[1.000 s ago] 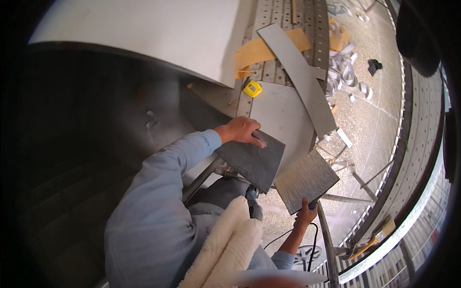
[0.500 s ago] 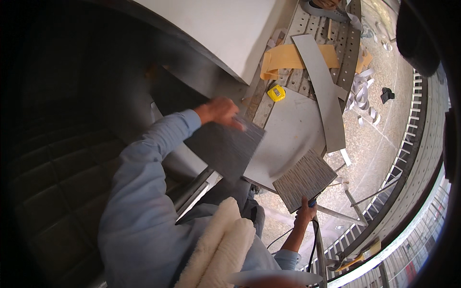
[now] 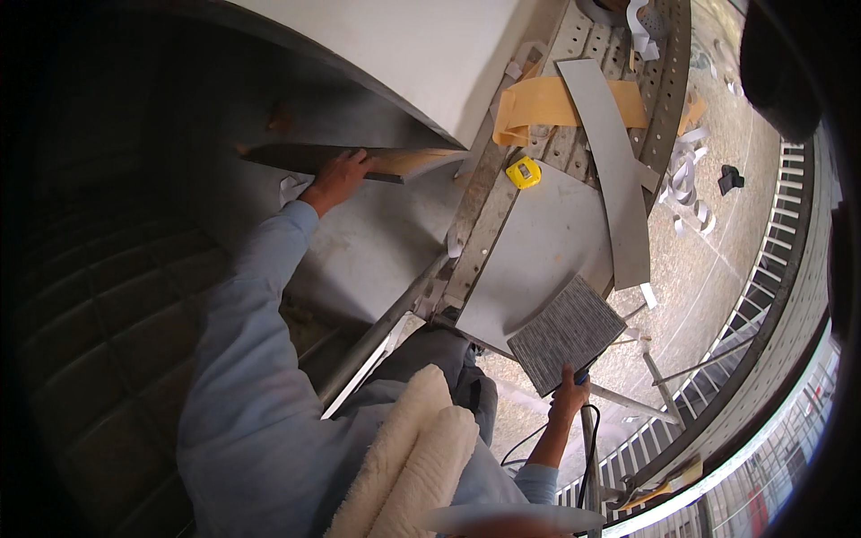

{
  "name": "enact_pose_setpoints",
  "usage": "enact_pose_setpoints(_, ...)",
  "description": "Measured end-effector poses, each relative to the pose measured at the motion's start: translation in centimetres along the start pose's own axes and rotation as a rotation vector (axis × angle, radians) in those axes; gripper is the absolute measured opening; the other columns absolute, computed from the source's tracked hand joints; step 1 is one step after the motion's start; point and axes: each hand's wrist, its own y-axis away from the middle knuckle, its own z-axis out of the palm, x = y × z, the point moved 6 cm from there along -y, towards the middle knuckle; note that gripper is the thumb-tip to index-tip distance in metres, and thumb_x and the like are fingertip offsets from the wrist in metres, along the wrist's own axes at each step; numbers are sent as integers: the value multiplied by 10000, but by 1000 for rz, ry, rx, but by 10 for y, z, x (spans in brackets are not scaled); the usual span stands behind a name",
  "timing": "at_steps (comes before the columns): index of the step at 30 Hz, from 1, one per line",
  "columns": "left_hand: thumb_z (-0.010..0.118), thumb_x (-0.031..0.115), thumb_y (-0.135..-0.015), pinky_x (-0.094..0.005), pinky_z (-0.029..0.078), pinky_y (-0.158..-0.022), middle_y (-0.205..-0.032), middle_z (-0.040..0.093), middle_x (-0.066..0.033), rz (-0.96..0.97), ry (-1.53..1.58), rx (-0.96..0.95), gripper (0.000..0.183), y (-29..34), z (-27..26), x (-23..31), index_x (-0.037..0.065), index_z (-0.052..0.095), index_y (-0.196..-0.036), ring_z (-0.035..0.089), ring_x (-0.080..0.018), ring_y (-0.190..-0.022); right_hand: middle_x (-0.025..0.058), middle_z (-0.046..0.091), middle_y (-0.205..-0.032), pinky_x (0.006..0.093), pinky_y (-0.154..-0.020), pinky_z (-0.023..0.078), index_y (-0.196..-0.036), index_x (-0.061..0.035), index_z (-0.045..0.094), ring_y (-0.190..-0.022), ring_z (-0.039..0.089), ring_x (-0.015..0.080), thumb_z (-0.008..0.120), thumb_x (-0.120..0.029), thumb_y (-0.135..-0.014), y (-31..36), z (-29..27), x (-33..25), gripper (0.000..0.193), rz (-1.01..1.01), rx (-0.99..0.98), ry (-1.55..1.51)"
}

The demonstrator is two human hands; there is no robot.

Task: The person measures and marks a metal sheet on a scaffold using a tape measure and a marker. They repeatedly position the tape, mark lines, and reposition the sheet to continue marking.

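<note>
My left hand grips the edge of a long dark panel, which stands nearly on edge and shows a tan strip along its far side. My right hand, at the lower right, is closed on a corner of a square grey panel with fine ribbed lines. Something small and blue shows at the same hand, partly hidden, with a black cord close by. Under the square panel lies a smooth grey sheet.
A yellow tape measure, a long grey strip and tan paper lie on a perforated metal platform. White curled strips litter the floor beyond. A metal pipe runs beside my legs. A white panel overhangs the dark recess.
My left hand has moved left and away, tilting the dark panel from face-up to nearly on edge. The right hand and square panel have hardly moved.
</note>
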Motion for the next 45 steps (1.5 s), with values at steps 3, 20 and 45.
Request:
enact_pose_setpoints(3, 621, 95, -946, -473, 544, -942, -1229, 623, -143, -6, 44, 53, 410, -10, -10, 30, 96, 603, -1356, 629, -375, -1124, 14, 588, -794, 311, -482, 360, -1058, -24, 636, -576, 473, 116, 798, -215, -891, -1, 4, -2, 301, 23, -28, 11)
enact_pose_setpoints(20, 652, 277, -979, -553, 551, -870, -1091, 689, -317, -323, 235, 136, 457, -144, -111, 72, -75, 521, -1238, 677, -501, -1017, 5, 576, -748, 273, -415, 337, -1082, -21, 641, -491, 430, 80, 780, -246, -888, 32, 10, 7, 328, 7, -41, -181)
enact_pose_setpoints(45, 669, 212, -1008, -383, 547, -974, -1243, 656, -119, -301, 1843, -856, 439, -1, 70, 362, -27, 533, -1351, 658, -242, -1144, -1, 629, -796, 261, -526, 413, -1088, -14, 691, -593, 512, 71, 818, -250, -889, -18, 69, -19, 334, -17, -367, -321)
